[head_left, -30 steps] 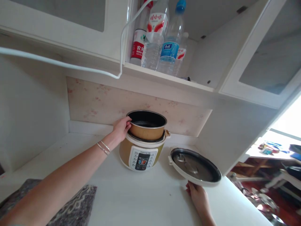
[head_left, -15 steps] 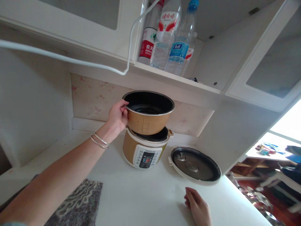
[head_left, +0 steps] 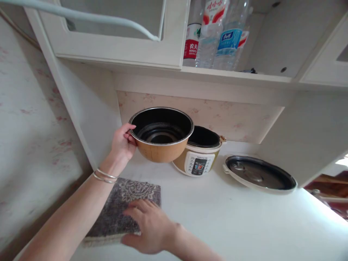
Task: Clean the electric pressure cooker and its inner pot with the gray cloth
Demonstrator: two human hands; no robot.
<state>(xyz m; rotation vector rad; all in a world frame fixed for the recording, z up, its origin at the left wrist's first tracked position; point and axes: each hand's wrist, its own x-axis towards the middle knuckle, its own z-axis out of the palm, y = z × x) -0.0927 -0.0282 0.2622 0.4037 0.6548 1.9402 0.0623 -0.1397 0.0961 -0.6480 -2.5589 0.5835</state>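
My left hand [head_left: 123, 145] grips the rim of a round inner pot [head_left: 163, 150], black inside and tan outside, thumb over the edge. The pot hangs in the air, slightly tilted, to the left of the rice cooker body [head_left: 199, 161] and partly in front of it. The cooker stands uncovered on the counter, its dark cavity showing. Over a folded grey patterned cloth [head_left: 108, 214] is my right hand [head_left: 149, 224], slightly blurred, fingers apart and holding nothing. Whether it touches the cloth I cannot tell.
The cooker's lid [head_left: 261, 174] lies inner side up on the white counter [head_left: 217, 217], right of the cooker. Overhead, plastic bottles [head_left: 212, 40] stand in an open cabinet, and a white cable [head_left: 108, 18] crosses in front of its door.
My left hand has carried the inner pot from above the cooker to its left. My right hand has moved left from near the lid to over the cloth, opening its fingers. The view has turned left.
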